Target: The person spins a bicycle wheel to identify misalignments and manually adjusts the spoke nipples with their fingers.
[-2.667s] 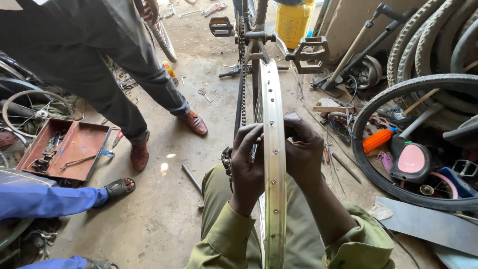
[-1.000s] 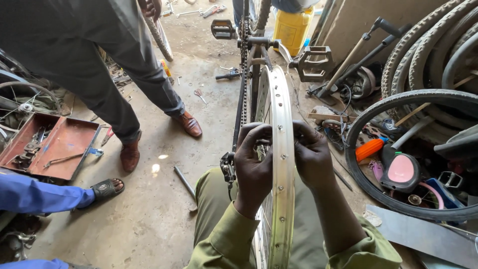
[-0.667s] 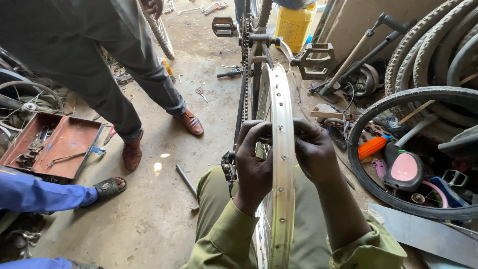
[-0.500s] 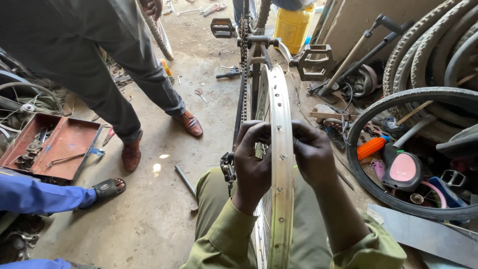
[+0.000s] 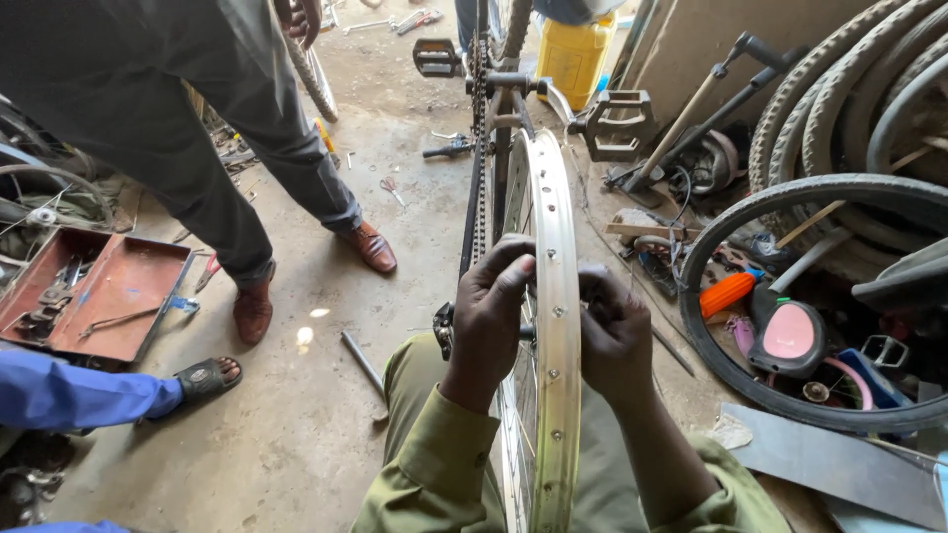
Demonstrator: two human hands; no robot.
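— Closely set: left hand point(image 5: 491, 314) fingers point(image 5: 513, 271) pinched on the bare wheel rim point(image 5: 555, 296), right hand point(image 5: 614, 336) curled against its opposite face.
— Rim edge-on between both, long axis running away toward the pedals point(image 5: 619, 123); neither hand nearer.

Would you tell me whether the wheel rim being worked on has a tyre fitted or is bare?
Bare: the metal rim shows its shiny channel and spoke nipples, gripped by the left hand and right hand.
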